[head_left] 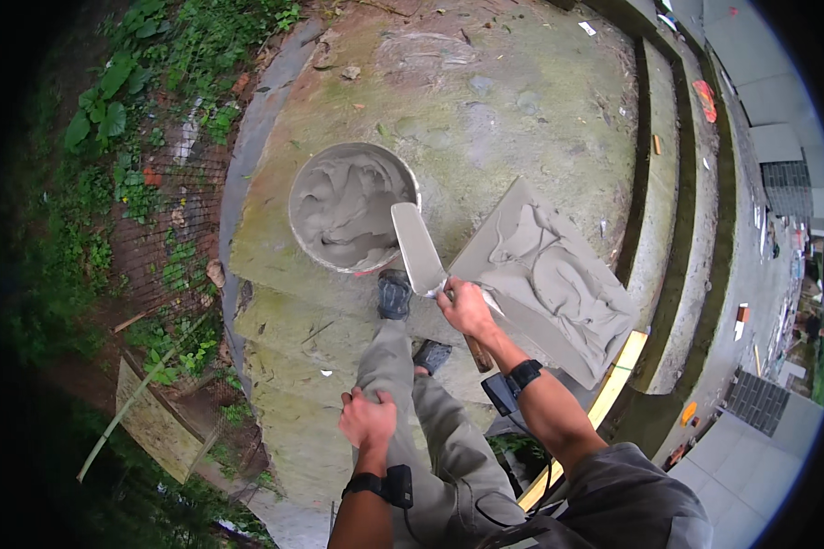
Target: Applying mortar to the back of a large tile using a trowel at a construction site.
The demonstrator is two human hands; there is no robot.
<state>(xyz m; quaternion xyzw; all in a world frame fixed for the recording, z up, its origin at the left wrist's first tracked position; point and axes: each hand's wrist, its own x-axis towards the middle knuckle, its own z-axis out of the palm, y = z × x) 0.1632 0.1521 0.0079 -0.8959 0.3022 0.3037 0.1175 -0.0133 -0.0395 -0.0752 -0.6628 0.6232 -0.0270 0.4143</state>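
Observation:
My right hand (465,309) is closed on a wide-bladed trowel (417,247), its blade coated in grey mortar and reaching to the rim of a round bucket (304,206) that holds more grey mortar. Beside the hand, a square slab (545,284) carries a thick, uneven layer of the same mortar. My left hand (369,419) rests on my left trouser leg (386,357) with its fingers curled; whether they hold anything is hidden.
I stand on mossy concrete (293,311), with foliage and wire mesh (183,229) left of its edge. Right are concrete steps (668,210), a yellowish timber (624,357) and grey panels (760,137). A weathered board (151,421) lies lower left.

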